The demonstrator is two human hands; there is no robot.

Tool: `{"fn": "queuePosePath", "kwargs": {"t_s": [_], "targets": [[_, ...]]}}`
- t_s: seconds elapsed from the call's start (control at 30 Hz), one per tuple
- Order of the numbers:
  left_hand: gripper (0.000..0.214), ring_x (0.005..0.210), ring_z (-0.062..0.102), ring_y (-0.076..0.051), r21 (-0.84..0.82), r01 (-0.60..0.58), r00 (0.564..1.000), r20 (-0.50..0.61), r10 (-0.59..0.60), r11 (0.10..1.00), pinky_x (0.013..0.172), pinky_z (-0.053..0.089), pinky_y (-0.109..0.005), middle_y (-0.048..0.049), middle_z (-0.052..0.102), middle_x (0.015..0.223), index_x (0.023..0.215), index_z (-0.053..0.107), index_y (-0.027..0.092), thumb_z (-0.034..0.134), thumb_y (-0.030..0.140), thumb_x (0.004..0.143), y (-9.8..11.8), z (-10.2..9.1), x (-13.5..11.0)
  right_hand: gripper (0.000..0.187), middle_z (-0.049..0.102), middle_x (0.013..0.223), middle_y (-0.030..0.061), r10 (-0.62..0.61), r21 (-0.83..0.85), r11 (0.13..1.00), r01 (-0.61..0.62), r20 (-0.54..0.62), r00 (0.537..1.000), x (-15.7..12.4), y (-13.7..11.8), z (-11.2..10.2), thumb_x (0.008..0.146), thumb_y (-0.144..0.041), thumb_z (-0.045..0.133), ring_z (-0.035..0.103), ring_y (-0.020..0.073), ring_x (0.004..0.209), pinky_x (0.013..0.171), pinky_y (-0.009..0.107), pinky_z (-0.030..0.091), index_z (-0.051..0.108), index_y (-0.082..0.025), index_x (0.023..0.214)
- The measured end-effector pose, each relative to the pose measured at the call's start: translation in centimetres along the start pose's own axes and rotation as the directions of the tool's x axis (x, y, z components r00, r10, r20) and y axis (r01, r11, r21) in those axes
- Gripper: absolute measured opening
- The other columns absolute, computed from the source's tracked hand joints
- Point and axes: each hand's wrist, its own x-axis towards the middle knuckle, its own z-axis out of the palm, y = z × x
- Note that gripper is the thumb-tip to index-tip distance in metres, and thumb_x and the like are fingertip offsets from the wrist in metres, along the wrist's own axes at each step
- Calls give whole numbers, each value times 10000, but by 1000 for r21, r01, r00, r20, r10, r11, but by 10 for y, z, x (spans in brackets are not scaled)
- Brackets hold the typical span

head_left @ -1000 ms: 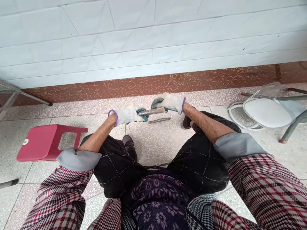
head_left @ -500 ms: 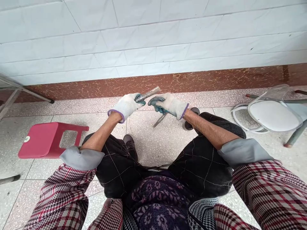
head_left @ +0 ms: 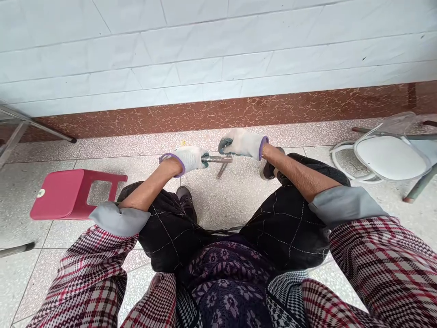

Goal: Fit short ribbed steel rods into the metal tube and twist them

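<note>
My left hand [head_left: 193, 157], in a white knit glove with a dark green coated palm, is closed around a short round rod [head_left: 218, 159]. The rod is grey-brown, looks wrapped or ridged, lies nearly level and points right. Up and to the right of its free end is my right hand [head_left: 239, 143], gloved alike, its fingers curled inward. Whether something thin sits in those fingers is hidden. On the floor below, partly behind the rod, lies a narrow dark metal-looking strip [head_left: 222, 170].
A red plastic stool [head_left: 58, 193] stands at the left. To the right is a white round-seated chair [head_left: 392, 157] with metal legs. A tiled wall [head_left: 205, 82] with a brown base strip [head_left: 205, 117] runs ahead. A small yellow bit [head_left: 183, 143] shows beyond my left hand.
My left hand has lowered and turned the rod from slanting upward to nearly level. My right hand has shifted slightly up and right, its fingers more curled.
</note>
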Motion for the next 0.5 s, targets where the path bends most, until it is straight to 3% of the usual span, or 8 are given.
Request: {"fn": "queuePosePath", "kwargs": {"t_s": [0.13, 0.27, 0.37, 0.5], "targets": [[64, 778, 590, -249, 72, 89, 979, -188, -74, 993, 735, 409, -337, -41, 540, 603, 755, 686, 194, 740, 227, 747, -9, -6, 14, 93, 674, 717, 72, -6, -39, 999, 4, -54, 999, -1, -6, 11, 825, -221, 741, 653, 243, 829, 614, 283, 454, 783, -174, 894], [123, 703, 539, -185, 8, 4, 932, -363, -1, 1000, 682, 396, -309, -22, 568, 674, 876, 710, 195, 715, 295, 804, -10, -21, 10, 152, 703, 748, 73, -52, 198, 977, 83, -157, 986, -7, -13, 12, 919, -260, 650, 613, 180, 682, 552, 287, 450, 756, -159, 962], [142, 631, 494, -134, -149, -92, 936, -349, 35, 984, 614, 384, -284, -1, 561, 682, 910, 714, 177, 698, 299, 839, -2, -26, 2, 189, 698, 695, 55, -53, 382, 917, 111, -159, 986, -11, -18, 8, 940, -303, 631, 555, 135, 561, 474, 268, 438, 736, -147, 961], [171, 663, 571, -138, -336, -108, 962, -273, 13, 936, 615, 449, -278, -22, 616, 719, 989, 745, 152, 746, 267, 863, 6, -24, -9, 171, 653, 597, 36, -82, 491, 860, 139, -136, 987, -15, -20, 4, 898, -307, 700, 582, 140, 547, 432, 242, 452, 732, -139, 892]]}}
